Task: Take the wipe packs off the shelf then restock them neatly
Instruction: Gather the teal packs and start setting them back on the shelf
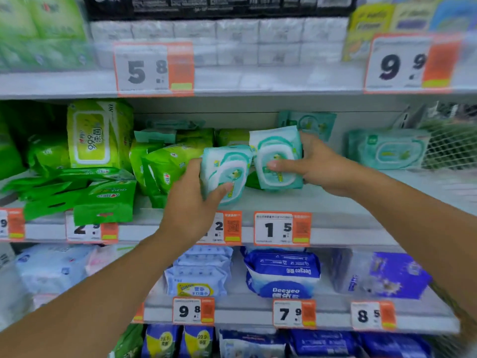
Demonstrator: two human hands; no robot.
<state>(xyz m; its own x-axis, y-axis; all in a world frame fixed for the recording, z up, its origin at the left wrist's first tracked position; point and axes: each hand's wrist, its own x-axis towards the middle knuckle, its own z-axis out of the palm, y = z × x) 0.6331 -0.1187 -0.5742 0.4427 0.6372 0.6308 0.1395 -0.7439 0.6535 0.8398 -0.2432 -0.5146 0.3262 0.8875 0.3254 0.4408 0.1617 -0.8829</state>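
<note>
Two small teal-and-white wipe packs are held just above the middle shelf [335,202]. My left hand [191,200] grips the left pack [224,169], thumb across its front. My right hand [317,166] grips the right pack [277,156], thumb on its front and fingers behind. The two packs are upright and nearly touch side by side. A larger teal wipe pack [387,149] lies on the same shelf to the right. Another small teal pack [309,122] stands at the back behind my right hand.
Green wipe packs [165,164] crowd the shelf's left half, some leaning and fallen over the front edge [103,200]. A white wire divider [451,143] stands at the far right. Blue packs [281,272] fill the shelf below, tissue rolls the shelf above.
</note>
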